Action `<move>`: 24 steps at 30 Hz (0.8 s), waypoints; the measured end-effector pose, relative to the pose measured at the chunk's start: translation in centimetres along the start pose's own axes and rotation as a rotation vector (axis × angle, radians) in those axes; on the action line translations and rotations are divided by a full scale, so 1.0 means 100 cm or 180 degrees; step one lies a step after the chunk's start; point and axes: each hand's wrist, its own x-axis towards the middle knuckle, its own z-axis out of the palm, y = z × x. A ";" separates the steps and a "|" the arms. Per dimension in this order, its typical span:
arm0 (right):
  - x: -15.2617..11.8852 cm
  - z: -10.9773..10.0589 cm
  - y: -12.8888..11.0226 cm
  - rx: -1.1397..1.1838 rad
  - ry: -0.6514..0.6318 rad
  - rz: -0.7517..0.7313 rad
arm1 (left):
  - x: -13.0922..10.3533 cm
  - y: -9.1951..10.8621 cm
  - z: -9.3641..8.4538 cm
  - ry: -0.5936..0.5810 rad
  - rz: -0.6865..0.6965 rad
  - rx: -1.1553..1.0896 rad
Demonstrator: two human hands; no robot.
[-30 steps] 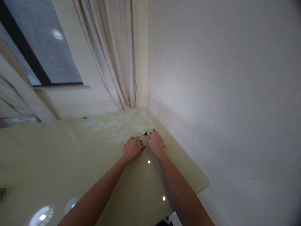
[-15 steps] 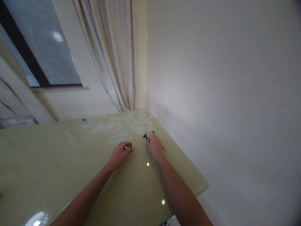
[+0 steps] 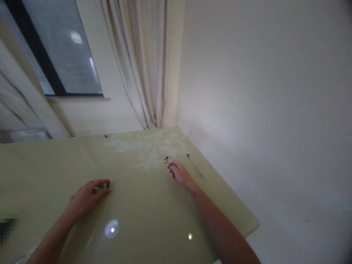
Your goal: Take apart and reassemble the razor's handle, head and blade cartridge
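Observation:
My right hand is closed round the handle of a razor, whose dark head points up and left above the table's far right part. Between the thumb and fingers of my left hand is a small dark-green piece; its kind is too small to make out. That hand is low over the table's left-middle area. Just right of my right hand lies a slim white stick with a dark tip, untouched.
The glossy pale-green table meets the walls at its far corner. A small black piece lies near the back edge. Long curtains hang behind, beside a window. A blurred dark patch shows at far left.
My left hand has moved well to the left and nearer with the green piece. My right hand has lifted the razor away from the white stick and turned it. The view has shifted slightly.

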 end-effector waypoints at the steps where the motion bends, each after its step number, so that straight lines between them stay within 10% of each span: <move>1: -0.003 0.005 -0.002 0.0203 -0.0157 0.0012 | 0.001 -0.002 0.000 -0.0056 -0.0009 -0.0068; 7: -0.027 0.020 -0.014 0.1729 -0.1178 0.0002 | -0.002 0.004 -0.006 -0.0180 -0.0006 -0.0239; 13: -0.041 0.022 -0.022 0.1988 -0.1589 -0.0130 | -0.034 0.079 -0.001 0.0376 0.0379 -0.0570; 18: -0.049 0.022 -0.027 0.2006 -0.2081 -0.0179 | -0.065 0.140 0.017 -0.0184 0.1016 -0.1644; 24: -0.056 0.021 -0.031 0.1865 -0.2353 -0.0341 | -0.075 0.149 0.021 -0.0502 0.1034 -0.1904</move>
